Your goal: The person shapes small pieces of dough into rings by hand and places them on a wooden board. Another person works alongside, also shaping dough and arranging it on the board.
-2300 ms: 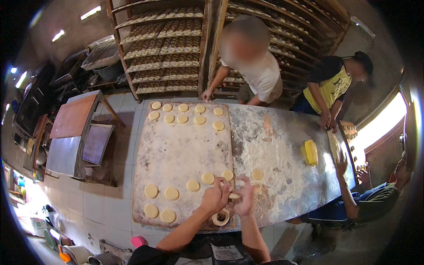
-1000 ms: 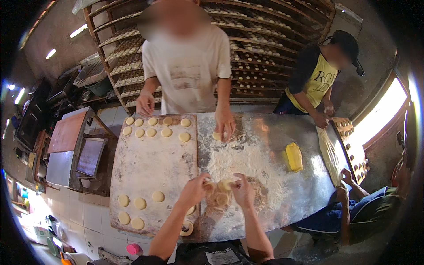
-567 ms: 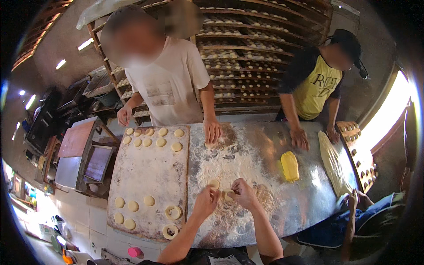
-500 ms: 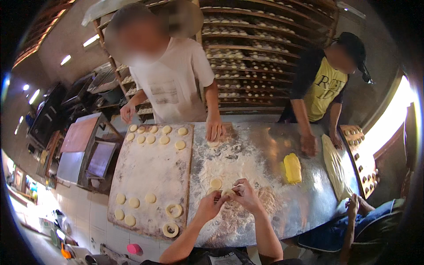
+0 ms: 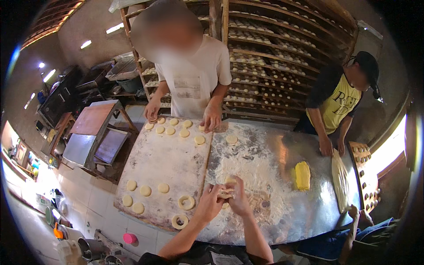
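Observation:
My left hand and my right hand meet over the floured metal table, both pinching one small piece of pale dough. Two ring-shaped dough pieces lie just left of my hands on the floured wooden board. Round dough discs sit at the board's near left, and more discs line its far edge.
A person in a white shirt stands across the table with hands on the dough discs. Another person in yellow and black works a dough sheet at the right. A yellow block lies on the table. Racks of buns fill the back wall.
The view has swung right and closer; my hands moved from the board's near edge onto the metal table, still working one dough piece. Two rings now lie on the board.

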{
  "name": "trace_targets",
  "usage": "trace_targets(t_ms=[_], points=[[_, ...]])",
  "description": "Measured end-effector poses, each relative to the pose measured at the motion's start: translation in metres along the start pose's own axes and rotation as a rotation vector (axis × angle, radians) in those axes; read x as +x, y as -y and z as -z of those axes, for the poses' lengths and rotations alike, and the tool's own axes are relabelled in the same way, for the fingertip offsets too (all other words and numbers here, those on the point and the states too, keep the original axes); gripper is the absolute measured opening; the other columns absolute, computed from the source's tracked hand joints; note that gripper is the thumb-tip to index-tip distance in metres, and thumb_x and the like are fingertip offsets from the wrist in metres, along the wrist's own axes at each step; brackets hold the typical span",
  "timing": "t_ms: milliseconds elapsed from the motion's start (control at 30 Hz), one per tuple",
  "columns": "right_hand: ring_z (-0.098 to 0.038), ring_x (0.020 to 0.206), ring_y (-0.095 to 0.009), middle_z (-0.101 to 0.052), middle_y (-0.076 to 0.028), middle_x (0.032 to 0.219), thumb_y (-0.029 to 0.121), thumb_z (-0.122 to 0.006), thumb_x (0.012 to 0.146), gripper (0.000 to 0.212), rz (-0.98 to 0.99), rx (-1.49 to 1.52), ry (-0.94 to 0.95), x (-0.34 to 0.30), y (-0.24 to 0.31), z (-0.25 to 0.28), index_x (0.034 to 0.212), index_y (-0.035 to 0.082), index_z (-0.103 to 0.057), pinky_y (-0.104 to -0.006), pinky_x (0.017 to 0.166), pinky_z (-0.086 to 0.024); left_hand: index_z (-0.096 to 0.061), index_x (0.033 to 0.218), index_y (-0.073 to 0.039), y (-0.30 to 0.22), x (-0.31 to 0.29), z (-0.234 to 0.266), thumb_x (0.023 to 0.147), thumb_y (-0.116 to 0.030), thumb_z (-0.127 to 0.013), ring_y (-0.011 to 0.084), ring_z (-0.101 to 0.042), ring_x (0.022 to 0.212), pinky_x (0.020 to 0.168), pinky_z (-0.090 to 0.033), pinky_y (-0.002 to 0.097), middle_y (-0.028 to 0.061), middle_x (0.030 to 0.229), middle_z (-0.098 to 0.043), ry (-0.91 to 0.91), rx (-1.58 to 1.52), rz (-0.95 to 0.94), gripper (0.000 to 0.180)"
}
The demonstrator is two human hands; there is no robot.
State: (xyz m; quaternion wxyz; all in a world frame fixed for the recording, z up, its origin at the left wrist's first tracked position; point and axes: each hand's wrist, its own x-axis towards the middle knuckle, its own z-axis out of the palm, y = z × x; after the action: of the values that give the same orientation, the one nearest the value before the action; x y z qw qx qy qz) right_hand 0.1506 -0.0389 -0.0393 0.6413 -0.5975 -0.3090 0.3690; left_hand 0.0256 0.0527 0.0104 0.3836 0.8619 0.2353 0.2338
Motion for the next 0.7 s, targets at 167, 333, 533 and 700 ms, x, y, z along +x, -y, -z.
trace_targets(t_ms=[167, 333, 533, 700], points=[[-0.062, 0.094, -0.017, -0.063, -0.008, 0.103, 0.02, -0.057, 0.097, 0.044, -0.084, 0.495, 0.234, -0.015, 0.014, -0.002, 0.138, 0.009, -0.046, -0.0298, 0.082, -0.051, -0.044, 0.132, -0.007, 0.022, -0.014, 0.012, 0.085, 0.007, -0.06, 0.0352, -0.054, 0.107, 0.088, -0.046, 0.0497, 0.0124, 0.109, -0.063, -0.079, 0.008, -0.171, 0.052], [-0.061, 0.076, -0.014, -0.064, -0.005, 0.09, 0.051, -0.049, 0.102, 0.055, -0.076, 0.269, -0.152, -0.015, 0.025, -0.059, 0.138, 0.009, -0.045, -0.0255, 0.066, -0.049, -0.046, 0.13, -0.006, 0.033, -0.03, 0.031, 0.094, -0.003, -0.056, 0.02, -0.058, 0.092, 0.082, -0.049, 0.037, 0.0069, 0.095, -0.058, 0.078, -1.292, 0.024, 0.037], [-0.061, 0.063, -0.014, -0.069, -0.008, 0.08, 0.06, -0.051, 0.1, 0.078, -0.044, 0.831, -0.108, -0.019, 0.026, -0.114, 0.152, 0.007, -0.032, -0.0271, 0.054, -0.043, -0.049, 0.124, -0.004, 0.065, -0.029, 0.062, 0.105, -0.038, -0.044, 0.038, -0.067, 0.062, 0.056, -0.052, 0.0455, 0.0217, 0.083, -0.066, -0.087, -0.174, -0.039, 0.039], [-0.062, 0.071, -0.012, -0.066, -0.004, 0.081, 0.073, -0.039, 0.097, 0.082, 0.084, 0.254, -0.094, -0.009, 0.024, -0.152, 0.151, 0.011, -0.035, -0.0237, 0.06, -0.047, -0.049, 0.121, -0.003, 0.089, -0.038, 0.077, 0.105, -0.039, -0.044, 0.041, -0.066, 0.061, 0.054, -0.052, 0.049, 0.0196, 0.077, -0.066, -0.052, -0.088, -0.119, 0.041]])
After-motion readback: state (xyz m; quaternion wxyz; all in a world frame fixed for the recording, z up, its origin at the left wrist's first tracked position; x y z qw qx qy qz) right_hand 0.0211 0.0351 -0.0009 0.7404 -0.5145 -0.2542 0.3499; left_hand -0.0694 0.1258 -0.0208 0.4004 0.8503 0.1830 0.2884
